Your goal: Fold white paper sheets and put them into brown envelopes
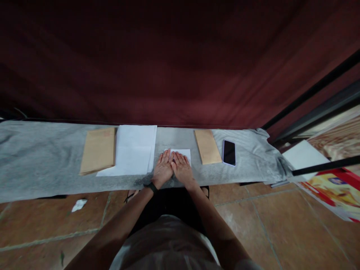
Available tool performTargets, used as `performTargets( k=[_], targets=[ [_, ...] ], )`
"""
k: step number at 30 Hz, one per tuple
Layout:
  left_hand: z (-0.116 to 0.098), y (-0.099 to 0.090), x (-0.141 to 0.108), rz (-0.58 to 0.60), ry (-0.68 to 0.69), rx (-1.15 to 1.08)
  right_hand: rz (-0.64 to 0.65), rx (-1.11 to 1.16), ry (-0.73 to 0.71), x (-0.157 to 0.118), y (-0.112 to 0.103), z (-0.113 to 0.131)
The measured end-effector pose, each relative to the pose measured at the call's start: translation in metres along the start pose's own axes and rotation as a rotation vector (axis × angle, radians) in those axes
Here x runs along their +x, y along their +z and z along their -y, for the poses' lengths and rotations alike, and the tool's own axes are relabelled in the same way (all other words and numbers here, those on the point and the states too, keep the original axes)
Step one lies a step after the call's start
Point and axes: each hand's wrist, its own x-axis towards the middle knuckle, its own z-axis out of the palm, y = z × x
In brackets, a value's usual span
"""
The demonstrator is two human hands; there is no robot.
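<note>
A small white sheet of paper [185, 152], possibly folded, lies on the grey cloth-covered bench right in front of me. Pressed flat on its left part is my left hand [164, 167], fingers stretched out and pointing away from me. My right hand [182, 167] also lies flat on the paper, its fingertips close against those of the left. Both palms face down and cover most of the sheet. To the left rests a stack of larger white paper [135, 150], partly under a pile of brown envelopes [98, 150]. Another brown envelope [208, 147], or a few together, lies to the right.
A phone [229, 153] with a dark screen sits right of the envelope. Behind the bench [42, 157] hangs a dark red curtain [168, 75]. Black metal bars [326, 166] and a printed carton [334, 191] stand at the right. A crumpled white scrap [79, 205] lies on the tiled floor.
</note>
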Motion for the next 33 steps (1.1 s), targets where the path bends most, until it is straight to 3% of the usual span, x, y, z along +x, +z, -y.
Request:
performTargets(
  k=[14,33],
  targets=[
    [-0.006,-0.006,0.000,-0.021,-0.055,-0.071,-0.055,-0.082,0.101,-0.011,0.003,-0.020],
    [-0.008,-0.001,0.000,-0.051,-0.131,-0.089,-0.198,-0.142,0.200,-0.030,0.000,-0.033]
  ],
)
